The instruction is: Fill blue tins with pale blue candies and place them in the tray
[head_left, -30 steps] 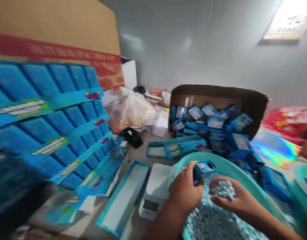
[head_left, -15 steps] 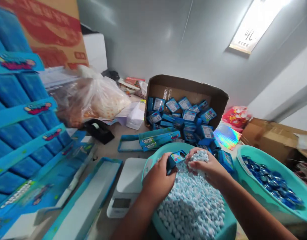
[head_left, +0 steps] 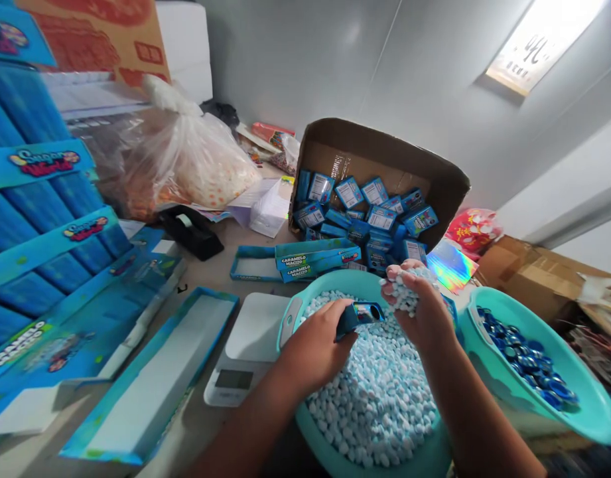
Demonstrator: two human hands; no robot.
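My left hand [head_left: 315, 345] is wrapped around a small blue candy box [head_left: 357, 315] with a round hole near its end, held tilted over a teal basin [head_left: 352, 282]. Pale blue and white candies [head_left: 372, 415] fill much of that basin. To the right of the box and a little higher, my right hand [head_left: 429, 312] cups a heap of the same candies [head_left: 407, 289], its fingers curled around them. A gap separates the heap from the box. My left forearm passes in front of part of a white kitchen scale [head_left: 260, 325].
Behind the basin, a brown carton [head_left: 385, 143] on its side holds several small blue boxes. A second teal basin [head_left: 596, 398] with shiny dark blue pieces is at right. Shallow blue trays [head_left: 160, 372], a tape dispenser [head_left: 190, 232] and stacked display boxes [head_left: 46, 226] stand left.
My right hand has moved up and right, away from the box, still holding candies. The box has turned in my left hand. The head view has shifted slightly.
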